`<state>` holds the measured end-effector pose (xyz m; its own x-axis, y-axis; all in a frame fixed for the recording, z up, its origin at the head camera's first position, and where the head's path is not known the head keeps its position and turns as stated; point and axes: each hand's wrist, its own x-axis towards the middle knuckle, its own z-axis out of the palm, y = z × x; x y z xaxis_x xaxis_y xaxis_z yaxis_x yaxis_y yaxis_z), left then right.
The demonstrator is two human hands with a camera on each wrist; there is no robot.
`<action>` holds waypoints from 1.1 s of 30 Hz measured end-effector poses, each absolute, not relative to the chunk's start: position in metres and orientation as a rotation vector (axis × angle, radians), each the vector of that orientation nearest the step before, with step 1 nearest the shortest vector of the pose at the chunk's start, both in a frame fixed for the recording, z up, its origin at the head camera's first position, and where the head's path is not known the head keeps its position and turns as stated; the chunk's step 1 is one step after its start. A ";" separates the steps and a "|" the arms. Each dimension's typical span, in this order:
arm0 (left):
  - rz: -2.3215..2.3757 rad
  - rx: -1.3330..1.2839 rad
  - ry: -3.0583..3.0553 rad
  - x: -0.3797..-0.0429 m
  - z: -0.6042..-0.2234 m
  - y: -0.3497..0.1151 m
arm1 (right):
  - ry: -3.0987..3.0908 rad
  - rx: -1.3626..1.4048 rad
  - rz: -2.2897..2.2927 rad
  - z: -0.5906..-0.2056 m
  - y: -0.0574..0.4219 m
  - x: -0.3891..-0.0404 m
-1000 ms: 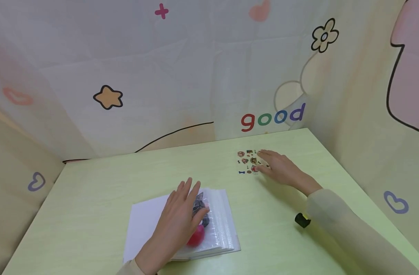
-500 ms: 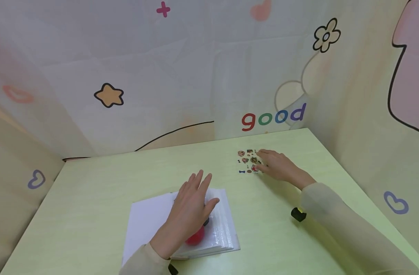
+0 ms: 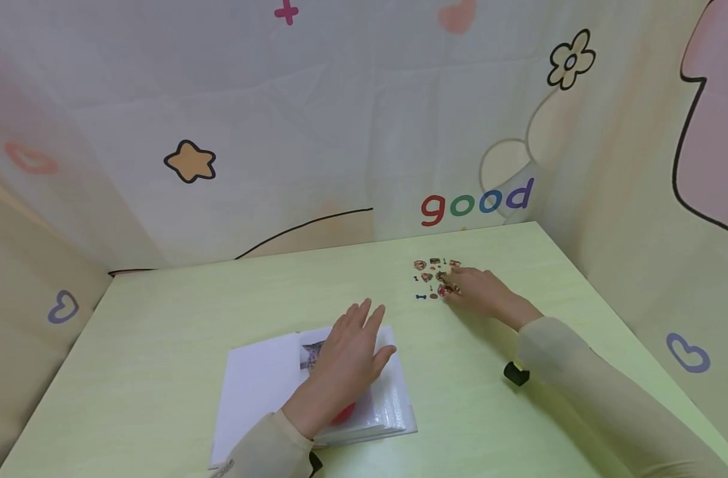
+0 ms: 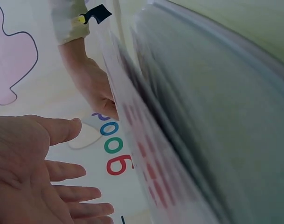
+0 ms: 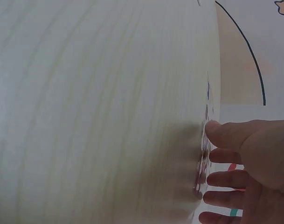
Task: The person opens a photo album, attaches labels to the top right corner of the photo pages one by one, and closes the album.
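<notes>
So, right grip [image 3: 486,293] at stickers [image 3: 426,277]

Those album pages [image 3: 386,401] shine like plastic; the counter [image 3: 155,345] looks smooth and wood-grained, the backdrop [image 3: 268,133] creased matt cloth.

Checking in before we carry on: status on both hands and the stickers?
Left hand over open album, fingers straight, blocking part of it from above. Right hand at stickers, contact unclear. Stickers on table, partly hidden by right hand.

The stickers [image 3: 426,277] are printed in brown, red and blue; the book's cover [image 3: 259,382] is coloured white, the table [image 3: 161,338] pale green.
</notes>
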<state>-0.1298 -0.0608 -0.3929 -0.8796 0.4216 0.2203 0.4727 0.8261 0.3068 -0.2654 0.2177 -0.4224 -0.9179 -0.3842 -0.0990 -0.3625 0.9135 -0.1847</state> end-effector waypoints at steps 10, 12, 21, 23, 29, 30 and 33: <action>-0.524 -0.712 -2.868 -0.135 -0.394 -0.047 | 2.934 -0.674 -0.203 -0.424 0.221 -0.250; -0.523 -0.719 -2.876 -0.135 -0.395 -0.044 | 2.941 -0.689 -0.211 -0.423 0.221 -0.246; -0.508 -0.694 -2.948 -0.140 -0.401 -0.030 | 2.954 -0.752 -0.241 -0.421 0.225 -0.226; -0.490 -0.701 -2.958 -0.141 -0.403 -0.027 | 2.957 -0.774 -0.251 -0.419 0.225 -0.220; -0.477 -0.743 -2.990 -0.142 -0.409 -0.020 | 2.947 -0.827 -0.254 -0.418 0.225 -0.207; -0.480 -0.747 -2.994 -0.142 -0.410 -0.020 | 2.946 -0.832 -0.256 -0.418 0.225 -0.206; -0.487 -0.764 -2.995 -0.143 -0.413 -0.019 | 2.942 -0.853 -0.265 -0.418 0.225 -0.201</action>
<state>-0.1430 -0.0190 -0.4133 -0.8805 0.4657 0.0883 0.4697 0.8322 0.2948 -0.2009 0.2251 -0.4179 -0.8441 -0.5359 -0.0163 -0.5244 0.8315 -0.1833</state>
